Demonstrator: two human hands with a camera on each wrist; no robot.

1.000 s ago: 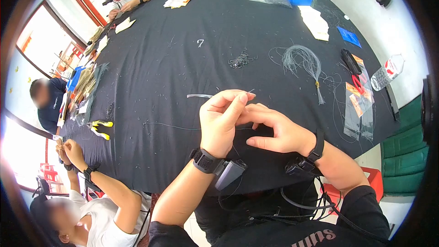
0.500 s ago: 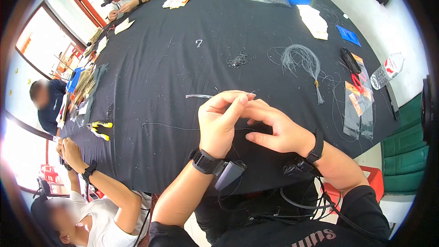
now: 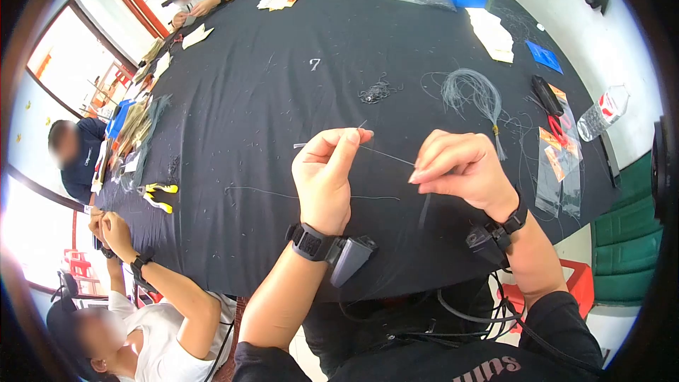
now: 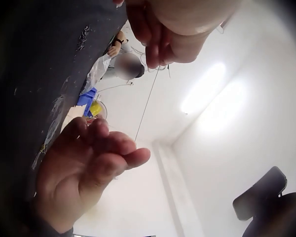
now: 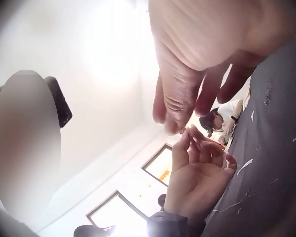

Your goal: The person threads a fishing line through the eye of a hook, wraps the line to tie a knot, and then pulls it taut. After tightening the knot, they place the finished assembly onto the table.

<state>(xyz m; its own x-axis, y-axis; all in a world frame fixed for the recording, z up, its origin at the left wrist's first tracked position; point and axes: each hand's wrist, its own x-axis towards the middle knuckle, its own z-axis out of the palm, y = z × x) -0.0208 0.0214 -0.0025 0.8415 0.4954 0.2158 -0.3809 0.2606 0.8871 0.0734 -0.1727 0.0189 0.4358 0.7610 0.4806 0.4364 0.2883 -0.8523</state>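
In the head view, a thin fishing line (image 3: 389, 155) runs straight between both hands above the black tablecloth. My left hand (image 3: 322, 180) pinches its left end between thumb and index finger; a small dark tip (image 3: 364, 124) pokes up there, its kind too small to tell. From the left side of that hand sticks a clear strip (image 3: 300, 146). Thumb and fingertips of my right hand (image 3: 463, 170) pinch the line's other end. The left wrist view shows the same line (image 4: 147, 106) taut between the fingertips. Another length of line (image 3: 276, 192) lies on the cloth beyond the left wrist.
Farther back lie a heap of small dark hooks (image 3: 378, 90) and a tied bundle of line (image 3: 470, 92). Yellow-handled pliers (image 3: 159, 197) are at left. Plastic packets (image 3: 559, 177), red-handled scissors (image 3: 556, 129) and a bottle (image 3: 602, 113) are at right. Other people sit around the table.
My right hand has moved right, away from the left, and now pinches the line, drawing it straight between them. My left hand has shifted slightly left and up.
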